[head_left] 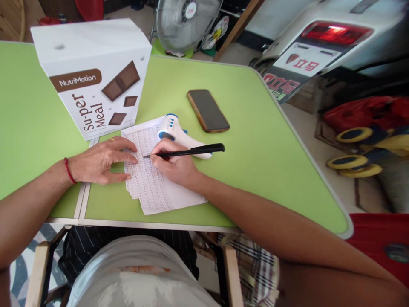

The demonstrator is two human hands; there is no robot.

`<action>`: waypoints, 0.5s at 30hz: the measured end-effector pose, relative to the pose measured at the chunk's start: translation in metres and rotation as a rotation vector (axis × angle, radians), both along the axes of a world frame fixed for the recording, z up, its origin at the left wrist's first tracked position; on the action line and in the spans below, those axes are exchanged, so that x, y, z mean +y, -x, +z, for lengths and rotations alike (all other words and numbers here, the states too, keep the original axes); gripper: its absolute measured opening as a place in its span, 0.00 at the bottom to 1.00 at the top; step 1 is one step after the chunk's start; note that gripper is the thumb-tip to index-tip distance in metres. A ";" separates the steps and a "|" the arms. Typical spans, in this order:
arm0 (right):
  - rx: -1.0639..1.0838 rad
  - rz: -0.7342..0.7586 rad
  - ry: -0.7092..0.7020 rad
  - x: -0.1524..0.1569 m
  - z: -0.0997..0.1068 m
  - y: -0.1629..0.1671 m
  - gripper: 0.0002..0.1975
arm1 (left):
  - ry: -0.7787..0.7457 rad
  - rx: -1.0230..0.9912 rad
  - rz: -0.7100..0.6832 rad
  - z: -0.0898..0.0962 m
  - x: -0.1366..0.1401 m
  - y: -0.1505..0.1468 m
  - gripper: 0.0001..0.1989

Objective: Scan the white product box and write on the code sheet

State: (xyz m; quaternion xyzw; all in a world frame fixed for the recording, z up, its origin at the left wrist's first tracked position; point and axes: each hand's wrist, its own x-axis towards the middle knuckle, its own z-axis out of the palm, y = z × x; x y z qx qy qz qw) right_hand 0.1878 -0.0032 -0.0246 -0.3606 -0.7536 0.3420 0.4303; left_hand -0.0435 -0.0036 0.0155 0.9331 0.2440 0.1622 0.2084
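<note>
My right hand [177, 166] grips a black pen [198, 150], its tip on a sheet of paper [156, 194] covered in rows of small handwriting. With fingers spread, my left hand [101, 161] rests flat at the paper's left edge, its fingertips on the sheet. A red bracelet [69, 170] circles the left wrist. Just beyond the right hand lies a white and blue infrared thermometer [180, 135], partly over the paper's top and partly hidden by the hand and pen. A phone [208, 110] with a dark screen lies farther back to the right.
A large white NutriMotion box [92, 81] stands upright behind my left hand on the green table [265, 170]. Past the table are a fan [188, 21] and a white scooter [332, 38]. Yellow-rimmed sandals [354, 164] sit at the right.
</note>
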 end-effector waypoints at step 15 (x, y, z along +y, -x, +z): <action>0.039 -0.026 0.007 -0.001 0.001 0.000 0.05 | 0.015 0.005 0.003 0.000 0.001 0.000 0.14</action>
